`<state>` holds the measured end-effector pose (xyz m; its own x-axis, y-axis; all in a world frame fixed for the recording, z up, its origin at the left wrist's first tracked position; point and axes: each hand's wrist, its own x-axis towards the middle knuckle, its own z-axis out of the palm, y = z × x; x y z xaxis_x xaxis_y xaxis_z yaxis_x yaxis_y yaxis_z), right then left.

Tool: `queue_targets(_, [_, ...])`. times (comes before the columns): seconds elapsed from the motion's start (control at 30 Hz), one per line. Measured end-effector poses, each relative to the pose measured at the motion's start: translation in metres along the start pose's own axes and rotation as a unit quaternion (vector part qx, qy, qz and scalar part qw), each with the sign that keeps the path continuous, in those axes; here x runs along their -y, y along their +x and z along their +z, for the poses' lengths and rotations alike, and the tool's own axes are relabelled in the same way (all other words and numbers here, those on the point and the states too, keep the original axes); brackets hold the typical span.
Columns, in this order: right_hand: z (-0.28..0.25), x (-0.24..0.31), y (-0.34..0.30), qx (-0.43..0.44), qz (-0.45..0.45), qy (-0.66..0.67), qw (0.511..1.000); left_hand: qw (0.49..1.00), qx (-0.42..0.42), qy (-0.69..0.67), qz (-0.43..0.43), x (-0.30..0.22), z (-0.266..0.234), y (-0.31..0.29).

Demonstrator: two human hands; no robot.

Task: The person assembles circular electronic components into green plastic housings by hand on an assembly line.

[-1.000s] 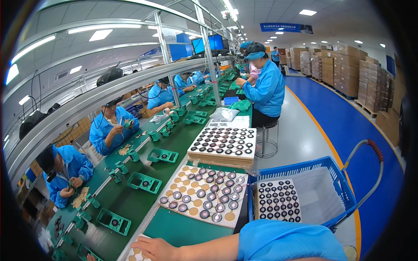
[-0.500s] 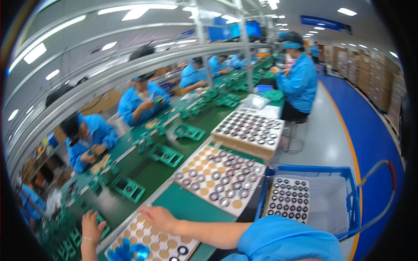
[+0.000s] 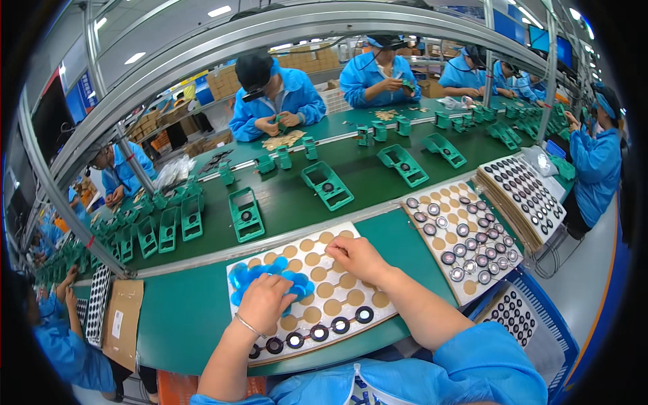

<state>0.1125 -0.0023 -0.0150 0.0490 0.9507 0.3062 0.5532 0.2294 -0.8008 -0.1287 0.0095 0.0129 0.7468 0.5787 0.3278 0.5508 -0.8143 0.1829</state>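
Observation:
A cardboard tray [image 3: 337,297] with round holes lies on the green table edge in front of me. Several black rings [image 3: 318,332] sit in its nearest row. My left hand [image 3: 264,302] rests on a pile of round blue discs [image 3: 260,278] at the tray's left part, fingers curled over them. My right hand [image 3: 354,257] sits on the tray's upper middle, fingertips pinched together near a hole; what it holds is too small to tell.
A second tray [image 3: 459,236] with ringed parts lies to the right, a stack of trays [image 3: 523,196] beyond it. A blue basket [image 3: 540,324] stands lower right. Green fixtures [image 3: 327,185] ride the conveyor belt. Workers in blue sit opposite and at both sides.
The view has swung left and down from the aisle and far trays onto the tray before me. Both my hands now rest on that tray, the left on the blue discs.

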Motion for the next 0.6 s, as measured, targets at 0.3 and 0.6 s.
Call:
queue_targets(0.3, [-0.002,0.007,-0.001,0.011,-0.037,0.006,0.999,0.992,-0.019,-0.082,0.089,-0.055,0.022,-0.003])
queue_targets(0.6, [-0.002,0.003,-0.003,-0.013,-0.031,0.036,0.999,0.988,-0.001,0.075,0.136,-0.097,0.052,0.009])
